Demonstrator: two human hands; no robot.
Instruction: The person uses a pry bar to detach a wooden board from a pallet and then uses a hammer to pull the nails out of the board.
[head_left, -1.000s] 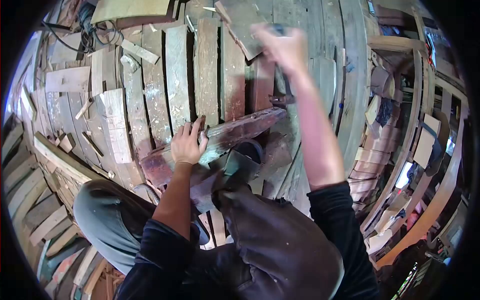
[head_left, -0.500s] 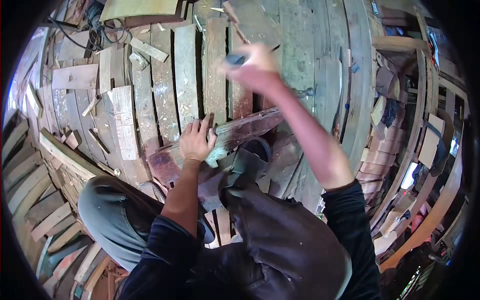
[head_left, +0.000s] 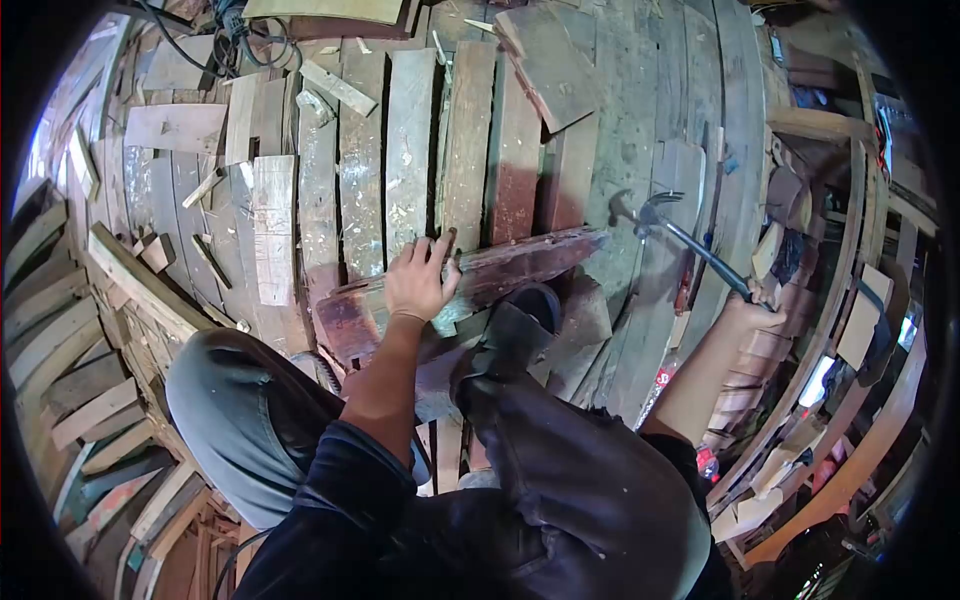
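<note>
My left hand (head_left: 418, 280) lies over the near edge of a worn, reddish timber beam (head_left: 500, 262), its fingers spread toward the plank ends. A small dark spot shows by its fingertips, too small to name. Off to the right, my right hand (head_left: 752, 312) is closed round the handle of a claw hammer (head_left: 700, 248). The hammer's metal head points left, above the grey floorboards and apart from the beam. Several paint-flecked planks (head_left: 412, 150) run away from me just beyond the beam. My shoe (head_left: 532, 305) is close against the beam's near side.
A loose board (head_left: 545, 70) lies at the far middle, and a short wood offcut (head_left: 338, 88) rests on the planks. Coiled dark cable (head_left: 240, 45) is at the far left. Stacked timber (head_left: 60, 350) lines the left side; a wooden frame (head_left: 855, 200) stands right.
My right hand has swung from above the far planks out to the right, and the hammer now shows clearly. My left hand stays on the beam. The view has shifted slightly.
</note>
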